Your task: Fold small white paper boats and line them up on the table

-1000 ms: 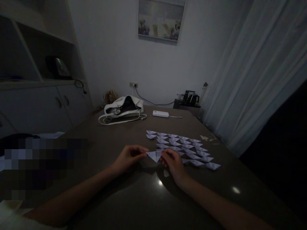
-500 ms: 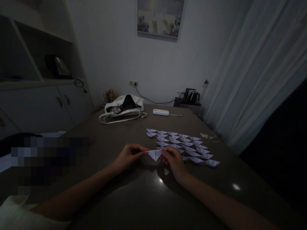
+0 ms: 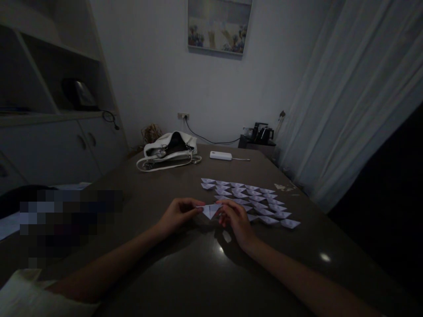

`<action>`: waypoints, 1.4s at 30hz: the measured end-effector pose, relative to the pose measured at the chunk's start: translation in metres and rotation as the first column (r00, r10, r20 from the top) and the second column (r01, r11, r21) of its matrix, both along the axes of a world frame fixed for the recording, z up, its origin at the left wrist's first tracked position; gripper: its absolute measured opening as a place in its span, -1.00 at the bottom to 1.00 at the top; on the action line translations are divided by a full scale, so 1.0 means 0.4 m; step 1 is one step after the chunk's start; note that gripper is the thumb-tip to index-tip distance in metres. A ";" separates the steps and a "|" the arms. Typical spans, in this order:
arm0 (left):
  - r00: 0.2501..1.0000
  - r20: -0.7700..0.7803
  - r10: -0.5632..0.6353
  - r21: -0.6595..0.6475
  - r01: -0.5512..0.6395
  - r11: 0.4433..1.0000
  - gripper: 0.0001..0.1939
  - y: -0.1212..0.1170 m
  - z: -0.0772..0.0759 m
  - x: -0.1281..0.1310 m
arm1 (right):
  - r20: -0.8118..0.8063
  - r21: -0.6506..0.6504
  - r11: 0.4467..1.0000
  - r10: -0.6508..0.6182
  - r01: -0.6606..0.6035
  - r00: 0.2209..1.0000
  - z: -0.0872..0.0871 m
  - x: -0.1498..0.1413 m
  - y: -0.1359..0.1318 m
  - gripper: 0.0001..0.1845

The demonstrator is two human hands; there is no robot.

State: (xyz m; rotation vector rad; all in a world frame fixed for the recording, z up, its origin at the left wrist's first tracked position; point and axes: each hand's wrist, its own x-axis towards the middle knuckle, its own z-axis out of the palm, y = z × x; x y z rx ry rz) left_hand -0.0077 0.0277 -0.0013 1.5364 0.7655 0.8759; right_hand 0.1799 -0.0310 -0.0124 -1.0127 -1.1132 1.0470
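Observation:
A small white folded paper triangle [image 3: 210, 211] hangs point down between my hands, a fold line running down its middle. Its left corner is pinched by the thumb and fingers of my left hand [image 3: 179, 214]. My right hand [image 3: 237, 221] is at the right corner, index finger along the top edge and the other fingers curled behind and below; their exact contact is partly hidden. Just beyond my right hand, several folded paper pieces [image 3: 264, 220] shaped like little boats lie in rows on the dark table [image 3: 185, 281].
A white handbag [image 3: 170, 149] and a white power bank [image 3: 220, 156] with a short cable lie toward the back. Paper scraps [image 3: 283, 187] are near the right edge. Black kettles [image 3: 263, 133] stand beyond the table, and a pale curtain [image 3: 333, 101] hangs at right.
The paper triangle has shifted slightly left. My right index finger has slid along its top edge, and my right thumb has moved back from its front. The view has shifted a little.

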 end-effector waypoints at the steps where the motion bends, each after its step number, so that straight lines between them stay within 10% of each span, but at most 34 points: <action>1: 1.000 -0.002 -0.001 -0.004 0.001 1.000 -0.74 0.000 0.001 0.001 | 0.006 0.002 1.000 0.005 -0.005 1.000 0.001 0.000 -0.001 -0.73; 42: 0.945 -0.084 -0.317 -0.041 0.314 0.948 -0.81 -0.005 -0.003 -0.002 | 0.225 0.072 0.993 0.078 -0.097 0.971 -0.003 -0.003 -0.001 -0.71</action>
